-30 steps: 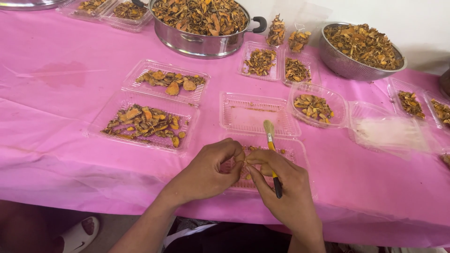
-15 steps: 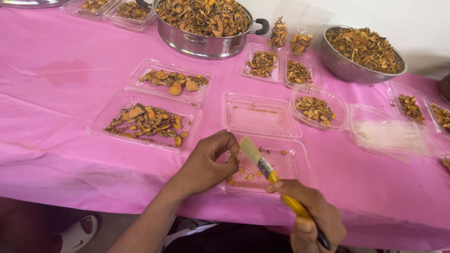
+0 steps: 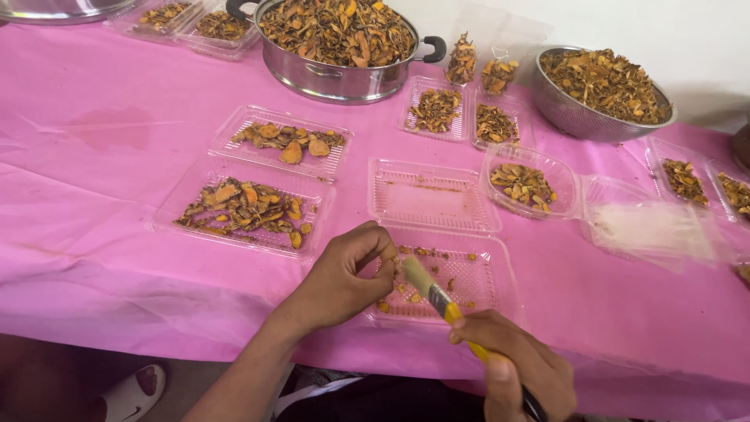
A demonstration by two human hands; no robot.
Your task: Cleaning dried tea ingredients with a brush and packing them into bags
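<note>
My right hand [image 3: 512,367] grips a small paintbrush [image 3: 433,295] with a yellow handle, its pale bristles pointing up-left over an open clear plastic clamshell tray [image 3: 476,293]. That tray holds a few scattered orange-brown dried slices. My left hand [image 3: 344,281] rests at the tray's left edge with fingertips pinched together on something too small to make out, close to the bristles. The tray's hinged lid [image 3: 433,195] lies open behind it.
Two clear trays of dried orange slices [image 3: 246,207] [image 3: 285,141] lie to the left. A steel pot [image 3: 340,39] and a steel bowl [image 3: 605,86] full of dried slices stand at the back, with more small filled trays [image 3: 523,180] around. Pink cloth [image 3: 94,180] covers the table.
My right hand pulled back toward me and tilted the brush so its bristles point up-left. My left hand stayed at the tray's left edge, fingers pinched.
</note>
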